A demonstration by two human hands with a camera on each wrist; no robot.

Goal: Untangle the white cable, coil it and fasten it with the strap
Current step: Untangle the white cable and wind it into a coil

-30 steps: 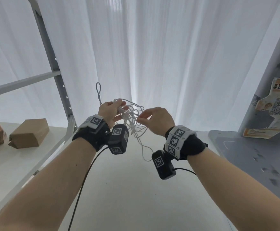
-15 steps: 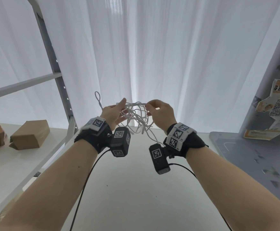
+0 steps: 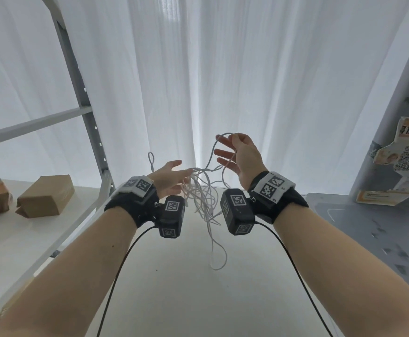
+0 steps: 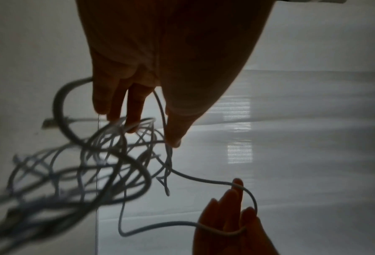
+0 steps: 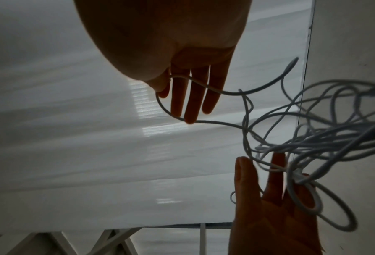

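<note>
While the white cable (image 3: 202, 195) hangs in mid-air as a loose tangle between both hands, its lowest loops dangle above the pale tabletop (image 3: 198, 300). Left hand (image 3: 168, 182): fingers stretched forward, several strands draped over and wound round them; the grip looks relaxed, carrying rather than clenching. Right hand (image 3: 240, 156): raised higher, fingers spread straight, one single loop of cable hooked across them near the thumb; whether the thumb pinches that strand cannot be told. That loop runs down into the tangle at the left fingers (image 5: 276, 165). In the left wrist view the bundle (image 4: 83, 163) is blurred. Both wrists carry black bands with marker tags. White curtain (image 3: 222, 81) behind; metal shelf frame (image 3: 77, 81) and cardboard boxes (image 3: 45, 195) at left, grey surface (image 3: 368, 227) at right.
</note>
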